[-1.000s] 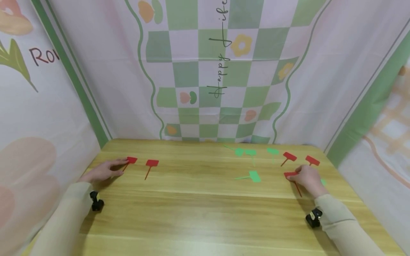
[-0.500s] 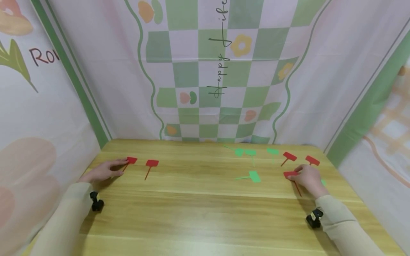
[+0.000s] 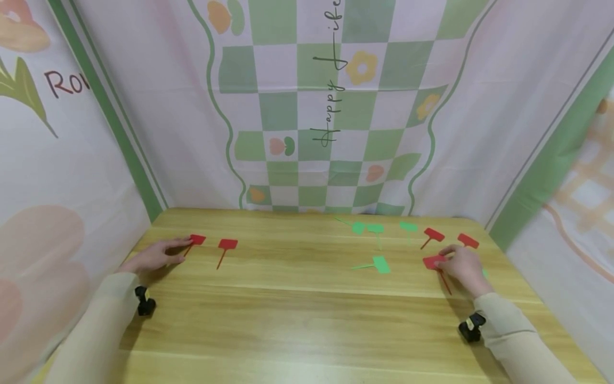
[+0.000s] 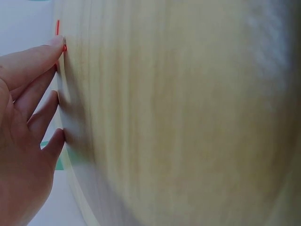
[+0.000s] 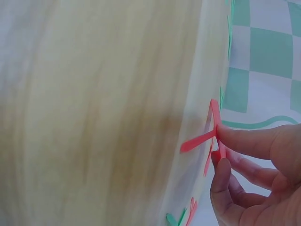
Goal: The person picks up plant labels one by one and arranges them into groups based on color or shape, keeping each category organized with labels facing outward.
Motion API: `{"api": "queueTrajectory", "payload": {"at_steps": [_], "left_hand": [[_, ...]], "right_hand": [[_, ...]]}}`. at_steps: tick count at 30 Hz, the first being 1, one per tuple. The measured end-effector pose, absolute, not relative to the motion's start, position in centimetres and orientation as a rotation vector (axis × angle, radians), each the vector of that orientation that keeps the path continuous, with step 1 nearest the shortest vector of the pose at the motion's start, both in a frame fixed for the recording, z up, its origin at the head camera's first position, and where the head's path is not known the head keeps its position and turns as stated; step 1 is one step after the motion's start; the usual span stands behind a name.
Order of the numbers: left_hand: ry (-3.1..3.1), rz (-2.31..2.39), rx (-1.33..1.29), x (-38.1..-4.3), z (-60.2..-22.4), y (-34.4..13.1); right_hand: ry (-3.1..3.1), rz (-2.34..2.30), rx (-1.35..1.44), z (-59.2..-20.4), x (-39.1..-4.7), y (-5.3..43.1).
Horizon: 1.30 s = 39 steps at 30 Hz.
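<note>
At the table's right side my right hand (image 3: pixel 464 268) pinches a red T-shaped plant label (image 3: pixel 431 262) by its flat head, thumb on one face. Seen in the right wrist view, that head is lifted off the wood and its stem (image 5: pixel 197 141) slants down toward it. On the far left my left hand (image 3: pixel 155 255) rests its nearly straight fingertips on the head of another red plant label (image 3: pixel 198 240), which lies flat with its stem toward me. Just right of it lies a further red plant label (image 3: pixel 227 245).
Two red plant labels (image 3: pixel 434 234) lie behind my right hand. Several green plant labels (image 3: pixel 381 264) are spread over the right half of the wooden table (image 3: pixel 288 320), one partly hidden by that hand. A printed curtain (image 3: pixel 307 106) hangs along the back edge.
The red plant label in my right hand has tipped up slightly at its head and shifted a little left. My left hand has stayed in place.
</note>
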<state>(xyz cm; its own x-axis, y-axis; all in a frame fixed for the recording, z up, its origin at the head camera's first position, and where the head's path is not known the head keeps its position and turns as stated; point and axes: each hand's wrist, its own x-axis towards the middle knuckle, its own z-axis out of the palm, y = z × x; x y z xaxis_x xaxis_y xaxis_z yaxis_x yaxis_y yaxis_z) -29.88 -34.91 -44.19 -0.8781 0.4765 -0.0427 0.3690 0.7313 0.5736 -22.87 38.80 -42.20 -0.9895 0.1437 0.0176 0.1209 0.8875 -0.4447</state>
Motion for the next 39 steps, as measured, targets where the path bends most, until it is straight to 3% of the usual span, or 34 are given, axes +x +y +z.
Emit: {"api": "queueTrajectory", "payload": {"at_steps": [39], "left_hand": [[2.721, 0.867, 0.678, -29.5, -43.7, -34.6]], "right_hand": [[-2.938, 0.721, -0.167, -40.5, -21.9, 38.8]]}}
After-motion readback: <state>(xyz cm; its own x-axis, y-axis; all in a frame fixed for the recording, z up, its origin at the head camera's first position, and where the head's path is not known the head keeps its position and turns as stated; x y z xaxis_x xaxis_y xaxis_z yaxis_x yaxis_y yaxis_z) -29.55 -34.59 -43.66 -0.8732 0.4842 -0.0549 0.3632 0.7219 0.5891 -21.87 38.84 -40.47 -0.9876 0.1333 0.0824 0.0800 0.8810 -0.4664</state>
